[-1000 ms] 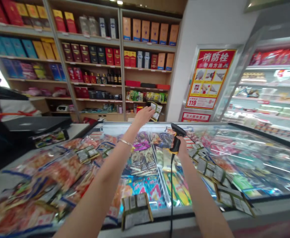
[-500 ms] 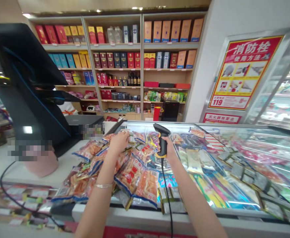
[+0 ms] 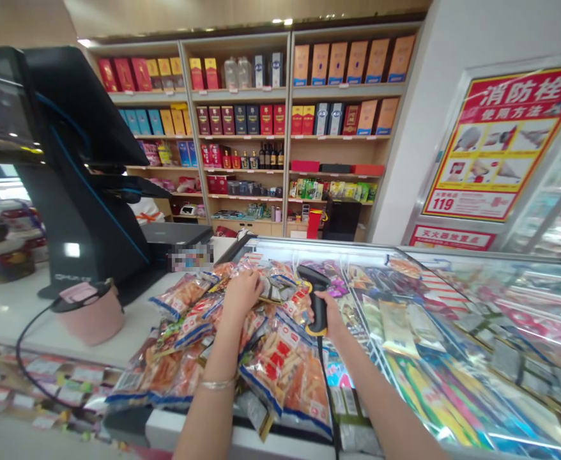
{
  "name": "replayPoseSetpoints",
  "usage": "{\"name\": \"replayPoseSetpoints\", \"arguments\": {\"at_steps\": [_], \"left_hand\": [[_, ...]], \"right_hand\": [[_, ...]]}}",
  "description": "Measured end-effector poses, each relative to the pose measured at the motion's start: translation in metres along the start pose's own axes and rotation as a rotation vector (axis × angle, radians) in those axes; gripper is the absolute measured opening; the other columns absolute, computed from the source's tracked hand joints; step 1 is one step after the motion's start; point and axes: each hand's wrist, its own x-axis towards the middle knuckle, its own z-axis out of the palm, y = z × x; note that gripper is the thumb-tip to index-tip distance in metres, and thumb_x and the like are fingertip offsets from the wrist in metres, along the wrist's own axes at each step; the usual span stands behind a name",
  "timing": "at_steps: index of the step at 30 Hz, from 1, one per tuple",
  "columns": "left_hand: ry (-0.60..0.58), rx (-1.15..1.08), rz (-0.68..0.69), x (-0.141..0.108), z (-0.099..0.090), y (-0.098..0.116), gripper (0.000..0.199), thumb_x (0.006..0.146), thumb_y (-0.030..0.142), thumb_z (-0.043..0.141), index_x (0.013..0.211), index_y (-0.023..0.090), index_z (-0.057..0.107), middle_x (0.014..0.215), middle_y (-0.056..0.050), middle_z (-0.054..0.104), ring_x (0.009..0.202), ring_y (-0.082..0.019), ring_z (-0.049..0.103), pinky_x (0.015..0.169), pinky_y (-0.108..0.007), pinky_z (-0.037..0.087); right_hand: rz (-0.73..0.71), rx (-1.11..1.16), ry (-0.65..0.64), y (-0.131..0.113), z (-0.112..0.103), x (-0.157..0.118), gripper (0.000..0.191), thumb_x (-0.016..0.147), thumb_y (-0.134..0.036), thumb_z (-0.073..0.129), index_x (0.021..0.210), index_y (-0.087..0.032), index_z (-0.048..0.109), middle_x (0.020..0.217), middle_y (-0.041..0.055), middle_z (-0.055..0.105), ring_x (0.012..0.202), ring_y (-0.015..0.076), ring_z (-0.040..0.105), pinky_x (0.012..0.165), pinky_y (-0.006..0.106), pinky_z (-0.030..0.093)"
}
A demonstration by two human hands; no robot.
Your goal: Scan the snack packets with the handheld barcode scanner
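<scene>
My right hand (image 3: 327, 313) is wrapped around the handle of a black and yellow barcode scanner (image 3: 317, 300). The scanner head points forward over the packets, and its cord hangs down toward me. My left hand (image 3: 243, 292) has its fingers curled at the edge of a silver and blue snack packet (image 3: 279, 289), left of the scanner; the fingertips are partly hidden. Around both hands lie piled clear snack bags with blue edges. A large snack bag (image 3: 285, 367) with red lettering lies nearest me, between my forearms.
A glass-topped freezer (image 3: 352, 246) stretches right, with colourful packages (image 3: 429, 396) in it. At left stand a black checkout terminal (image 3: 93, 211) and a pink container (image 3: 91, 316) on the white counter (image 3: 12, 316). Shelves with boxes (image 3: 246, 119) stand behind.
The view has swung slightly left. My left hand has come a little nearer, and the silver and blue packet beside it now shows more. The right hand keeps hold of the scanner.
</scene>
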Motion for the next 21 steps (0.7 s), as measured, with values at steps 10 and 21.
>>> {"name": "replayPoseSetpoints", "arguments": {"at_steps": [10,21], "left_hand": [[0.007,-0.012,-0.010,-0.0002,-0.0006,0.0014,0.028,0.094,0.034,0.036,0.090,0.019,0.060,0.095,-0.008,0.066,0.088,-0.019,0.063,0.070,-0.027,0.044],[0.003,0.003,-0.003,0.0015,0.0050,-0.0015,0.031,0.094,0.036,0.034,0.090,0.019,0.060,0.093,-0.008,0.066,0.086,-0.020,0.064,0.067,-0.027,0.044]], "right_hand": [[0.039,0.014,0.008,-0.0010,0.0055,-0.0040,0.026,0.066,-0.044,0.055,0.060,-0.018,0.053,0.043,0.0004,0.048,0.038,0.0115,0.041,0.038,0.021,0.033],[0.057,0.032,0.010,-0.0033,0.0092,-0.0048,0.026,0.066,-0.043,0.051,0.057,-0.018,0.052,0.040,0.0006,0.046,0.035,0.0108,0.039,0.037,0.021,0.033]]}}
